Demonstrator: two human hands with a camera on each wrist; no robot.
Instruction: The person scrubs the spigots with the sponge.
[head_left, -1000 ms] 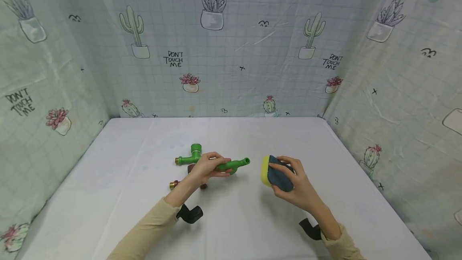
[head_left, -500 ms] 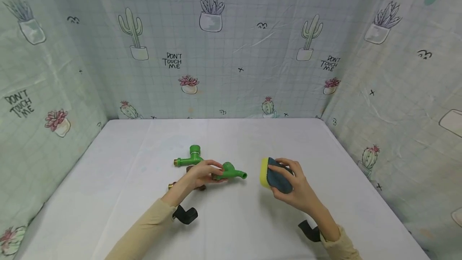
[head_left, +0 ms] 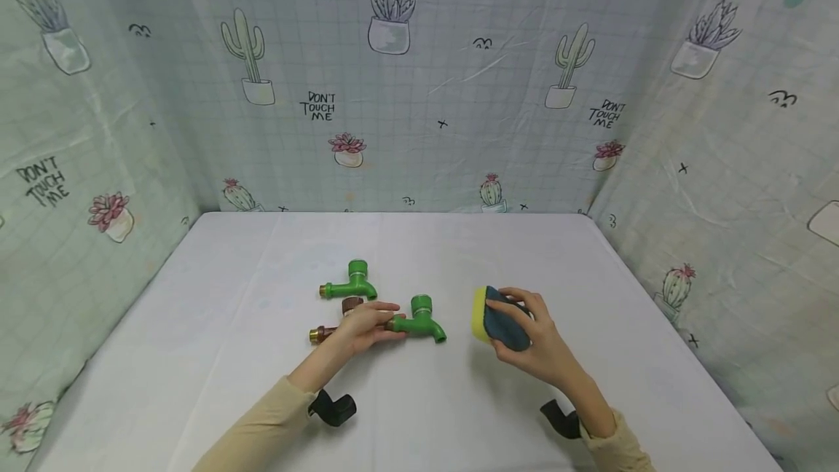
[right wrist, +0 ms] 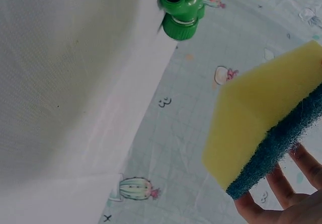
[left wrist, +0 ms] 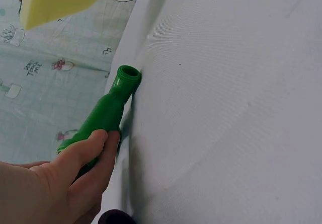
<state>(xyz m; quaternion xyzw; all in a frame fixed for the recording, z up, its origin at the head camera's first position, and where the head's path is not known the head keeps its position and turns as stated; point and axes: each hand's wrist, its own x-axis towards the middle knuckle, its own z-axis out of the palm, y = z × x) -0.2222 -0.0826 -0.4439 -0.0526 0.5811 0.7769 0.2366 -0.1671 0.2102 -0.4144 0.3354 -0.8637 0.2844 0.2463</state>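
Note:
In the head view my left hand (head_left: pixel 367 328) pinches a green plastic tap (head_left: pixel 419 324) by its inlet end. The tap's knob points up and its spout angles down to the right. The left wrist view shows the thumb and fingers on the tap body (left wrist: pixel 103 116), its open spout facing away. My right hand (head_left: pixel 540 337) grips a sponge (head_left: pixel 505 320), yellow foam with a dark blue-green scouring side. The fingers lie on the scouring side, and the yellow face (right wrist: pixel 256 113) is turned toward the tap. A gap separates sponge and tap.
Behind the left hand a second green tap (head_left: pixel 354 286) lies on the white table (head_left: pixel 524 246). A brown tap (head_left: pixel 321 334) with a brass-coloured threaded end is partly hidden by that hand. Cactus-printed cloth (head_left: pixel 419 93) encloses the table at the back and sides.
My left hand has turned the green tap so its knob now stands up and its spout dips, shifting slightly left and nearer. The right hand keeps the sponge in nearly the same place.

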